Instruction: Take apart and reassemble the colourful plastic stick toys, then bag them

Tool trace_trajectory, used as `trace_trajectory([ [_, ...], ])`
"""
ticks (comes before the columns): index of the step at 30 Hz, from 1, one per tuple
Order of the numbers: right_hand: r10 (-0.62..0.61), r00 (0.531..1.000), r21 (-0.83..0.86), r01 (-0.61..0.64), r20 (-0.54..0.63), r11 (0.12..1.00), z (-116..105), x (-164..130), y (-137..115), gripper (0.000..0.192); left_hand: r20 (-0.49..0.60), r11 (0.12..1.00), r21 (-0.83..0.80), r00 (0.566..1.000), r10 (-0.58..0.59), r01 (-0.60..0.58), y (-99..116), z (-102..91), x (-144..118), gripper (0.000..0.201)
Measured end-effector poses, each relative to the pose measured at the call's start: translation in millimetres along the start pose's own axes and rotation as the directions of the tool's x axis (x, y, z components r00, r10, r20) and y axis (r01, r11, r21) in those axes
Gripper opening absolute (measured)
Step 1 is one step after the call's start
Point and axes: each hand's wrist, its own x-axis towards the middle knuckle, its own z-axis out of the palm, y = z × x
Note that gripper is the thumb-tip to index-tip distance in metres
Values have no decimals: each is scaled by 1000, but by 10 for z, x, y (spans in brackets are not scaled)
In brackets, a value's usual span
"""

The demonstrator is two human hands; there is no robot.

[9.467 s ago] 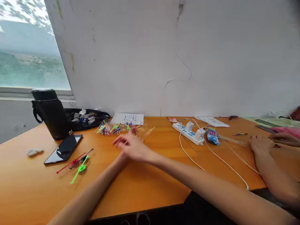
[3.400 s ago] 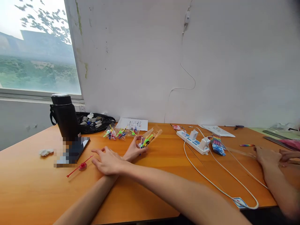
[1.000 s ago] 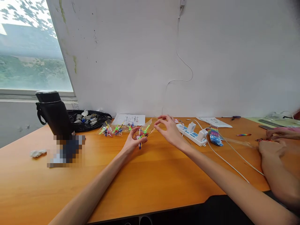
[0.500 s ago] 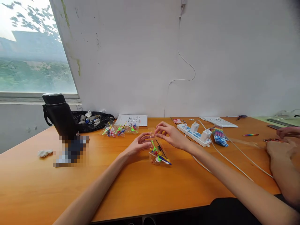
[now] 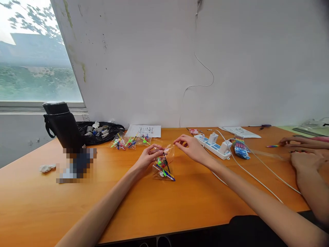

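A clear plastic bag [image 5: 163, 169] of small colourful plastic pieces, green, white, blue, yellow and red, hangs upright just over the table. My left hand [image 5: 150, 155] is closed on the bag's upper left part, thumb and fingers pinching the film. At the bag's top right corner, my right hand [image 5: 189, 147] has thumb and index finger pinched together on the film's edge. Three similar filled bags [image 5: 131, 141] lie in a row farther back, beyond my left hand.
A black bottle [image 5: 61, 127] stands at left beside a black bag of scraps [image 5: 102, 132]. White paper [image 5: 144, 130] lies by the wall. A power strip [image 5: 213, 146] with cables and a rainbow-coloured packet [image 5: 241, 149] are at right. A co-worker's hands [image 5: 307, 159] work at far right.
The bag has shifted left with my left hand. My right hand, earlier close against my left at the bag's top, is now farther apart. A co-worker's hand has reached toward the rainbow-coloured stick.
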Motion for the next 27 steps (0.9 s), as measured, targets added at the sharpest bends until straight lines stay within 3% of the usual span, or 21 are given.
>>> trace_trajectory([
  [3,177,984,298,-176,23,938,165,-13,59,34,-36,1000,31,999,0,1,9,-16,-3,38],
  [6,193,963,459,-261,189,849,301,-21,86,35,-49,998,57,999,-9,11,41,-13,-18,37],
  [8,165,961,449,-250,220,858,336,-20,99,28,-36,999,41,999,-1,3,70,0,-27,37],
  [14,184,973,398,-226,141,889,305,-23,133,31,-91,996,85,996,13,-5,133,26,-35,39],
  [18,155,977,427,-203,146,881,304,-24,141,30,-62,995,101,998,12,-6,158,32,-51,39],
  [22,129,989,377,-147,73,915,271,-6,142,29,-56,995,94,998,34,-28,169,39,-58,37],
  [27,189,972,522,-234,139,820,219,-5,97,29,-69,999,20,997,33,-32,152,22,-40,43],
])
